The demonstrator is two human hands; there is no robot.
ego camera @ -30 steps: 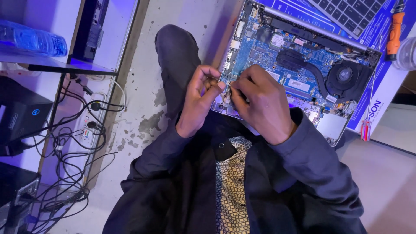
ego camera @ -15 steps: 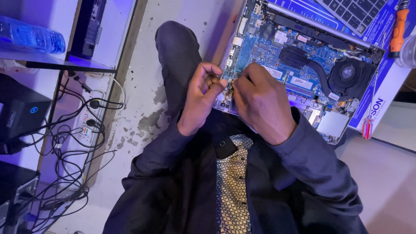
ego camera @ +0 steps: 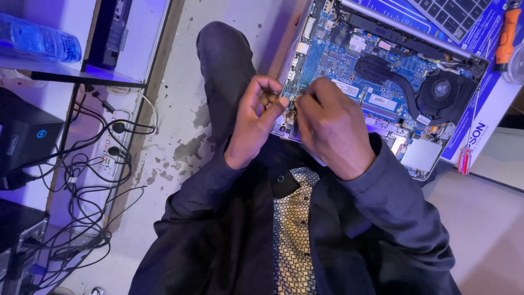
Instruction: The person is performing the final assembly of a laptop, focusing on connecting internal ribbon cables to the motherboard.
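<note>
Pinching at the opened laptop (ego camera: 382, 82) edge mid-frame, the left hand (ego camera: 254, 123) and right hand (ego camera: 333, 128) are meeting, fingertips curled together on something too small to tell.

the right hand (ego camera: 333, 128) covered the lower left corner of the opened laptop (ego camera: 393, 82); whatever the fingertips pinched there was too small to tell. the frame's top edge cut off the keyboard (ego camera: 458, 13).

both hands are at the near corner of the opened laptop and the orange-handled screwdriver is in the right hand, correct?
Not quite. The head view shows the orange-handled screwdriver lying at the top right, beyond the opened laptop, not held. The left hand and right hand are indeed at its near corner.
</note>
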